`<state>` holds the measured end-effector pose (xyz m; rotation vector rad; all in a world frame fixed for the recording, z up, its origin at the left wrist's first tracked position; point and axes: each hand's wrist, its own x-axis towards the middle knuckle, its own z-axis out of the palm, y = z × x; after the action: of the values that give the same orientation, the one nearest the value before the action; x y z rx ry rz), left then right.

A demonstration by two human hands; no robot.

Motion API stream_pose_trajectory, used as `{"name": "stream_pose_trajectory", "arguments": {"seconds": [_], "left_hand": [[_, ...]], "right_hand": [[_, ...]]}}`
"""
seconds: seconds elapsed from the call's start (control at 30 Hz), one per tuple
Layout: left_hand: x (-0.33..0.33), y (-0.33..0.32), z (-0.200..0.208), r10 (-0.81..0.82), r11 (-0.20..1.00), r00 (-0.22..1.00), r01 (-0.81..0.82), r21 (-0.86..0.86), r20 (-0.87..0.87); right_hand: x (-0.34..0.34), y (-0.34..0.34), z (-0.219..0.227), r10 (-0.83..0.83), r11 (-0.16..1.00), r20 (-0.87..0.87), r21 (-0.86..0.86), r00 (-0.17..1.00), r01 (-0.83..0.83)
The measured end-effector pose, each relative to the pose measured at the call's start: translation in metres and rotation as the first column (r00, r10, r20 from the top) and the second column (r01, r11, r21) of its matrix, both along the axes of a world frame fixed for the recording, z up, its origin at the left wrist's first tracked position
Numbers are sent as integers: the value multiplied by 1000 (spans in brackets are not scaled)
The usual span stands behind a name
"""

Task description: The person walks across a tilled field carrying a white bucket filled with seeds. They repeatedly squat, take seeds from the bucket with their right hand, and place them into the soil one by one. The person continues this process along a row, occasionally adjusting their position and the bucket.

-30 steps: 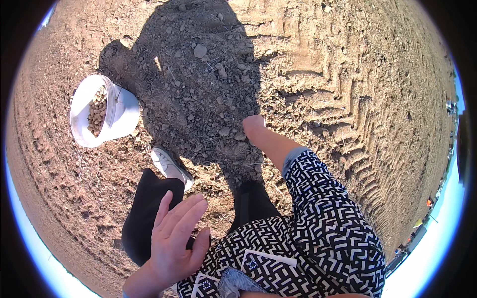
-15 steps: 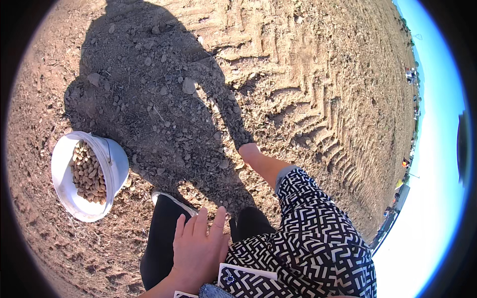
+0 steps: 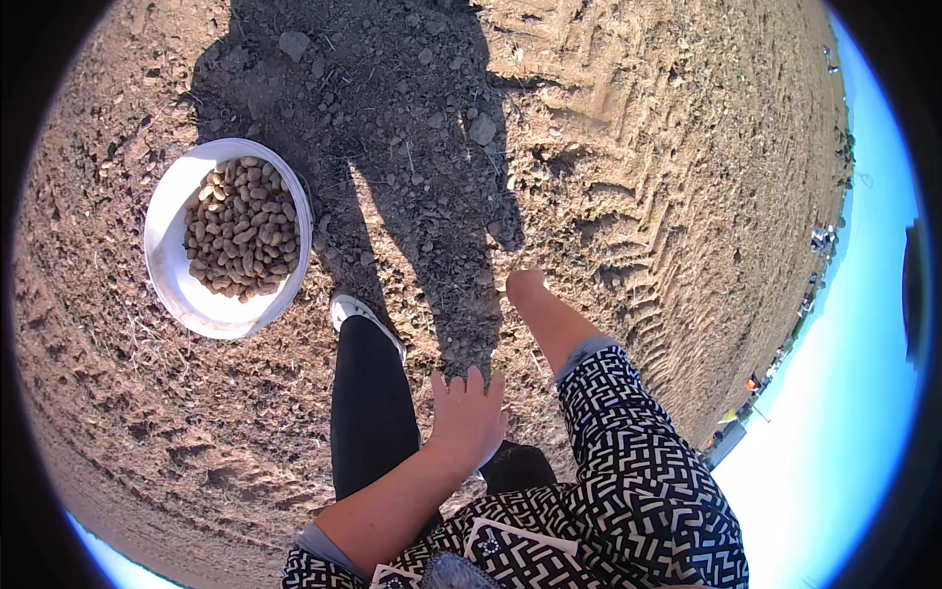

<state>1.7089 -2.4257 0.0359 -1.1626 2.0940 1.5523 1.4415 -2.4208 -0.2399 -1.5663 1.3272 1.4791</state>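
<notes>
My left hand (image 3: 469, 420) hangs above the ground in front of my body, back up, fingers apart and nothing visible in it. My right hand (image 3: 526, 285) is at the end of my stretched-out arm, low over the soil. Only its back and wrist show; the fingers are hidden, and I cannot see whether it holds anything. To the left stands a white bucket (image 3: 169, 263), partly filled with unshelled peanuts (image 3: 243, 226). Neither hand touches it.
Dry brown soil (image 3: 108, 393) with clods spreads all around, with tyre tracks (image 3: 628, 245) to the right. My shadow (image 3: 392, 88) falls ahead. A white shoe (image 3: 343, 309) is near the bucket. Small distant shapes line the field's right edge.
The bucket now appears farther right and higher, showing more of its inside. My left hand has moved right, with more forearm visible. My right hand shifts slightly right.
</notes>
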Motion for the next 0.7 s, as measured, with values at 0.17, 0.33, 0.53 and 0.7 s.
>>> {"name": "stream_pose_trajectory", "arguments": {"seconds": [0.17,0.33,0.53,0.7], "left_hand": [[-11,32,-49,99,995,963,-94,-29,249],[-9,14,-64,283,952,885,-305,1,371],[-49,-39,-70,359,861,882,-440,257,307],[-103,-28,-60,843,535,538,-841,79,17]], "right_hand": [[42,-98,106,-238,938,142,-223,961,266],[-21,-246,86,-159,760,515,-482,843,437],[-98,-378,-21,-307,369,763,-456,569,810],[-101,-439,-72,-266,513,736,-438,622,738]]}}
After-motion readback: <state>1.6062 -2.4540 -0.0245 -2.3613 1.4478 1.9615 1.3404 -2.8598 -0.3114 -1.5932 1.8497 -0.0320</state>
